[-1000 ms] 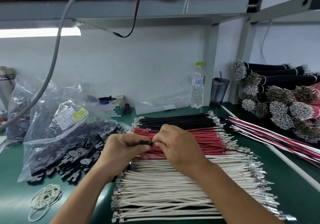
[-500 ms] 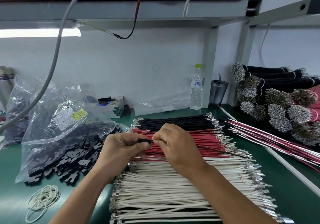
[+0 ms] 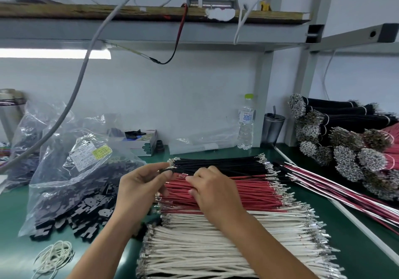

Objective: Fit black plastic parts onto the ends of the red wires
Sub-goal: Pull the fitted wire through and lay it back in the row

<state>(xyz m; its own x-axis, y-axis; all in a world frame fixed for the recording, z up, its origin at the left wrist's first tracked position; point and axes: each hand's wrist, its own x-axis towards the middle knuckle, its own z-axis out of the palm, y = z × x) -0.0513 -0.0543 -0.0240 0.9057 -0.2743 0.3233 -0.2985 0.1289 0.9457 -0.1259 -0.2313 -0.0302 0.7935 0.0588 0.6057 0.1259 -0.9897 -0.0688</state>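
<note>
Spilling out of an opened clear bag [image 3: 71, 170], the loose black plastic parts [image 3: 86, 209] lay well to the left of the grip, probably dumped there so the left hand could reach them without a stretch; a tangle of white rubber bands [image 3: 54, 257] sat nearer the person, below that heap. The left hand [image 3: 138, 190] was raised above the near ends of the wires, its thumb and forefinger pressed together on a small dark piece [image 3: 166, 170], most likely one of the black parts, though it was too small to tell for sure. Just right of that pinch, the right hand [image 3: 211, 194] hovered over the red wires [image 3: 248, 192] with its fingers curled down, the fingertips [image 3: 190, 179] meeting at a metal terminal [image 3: 183, 175]; whether they truly gripped the wire I could not tell. Holding part and terminal so near each other suggested the fitting step was in hand. The red wires lay under and to the right of both hands, in a flat row between black wires [image 3: 220, 166] beyond the grip and white wires [image 3: 216, 246] on the near side, terminals aligned, presumably so each end could be picked singly. Well right of the grip, mixed red and white leads [image 3: 345, 194] lay slanted, with tied bundles [image 3: 345, 142] stacked beyond them.
</note>
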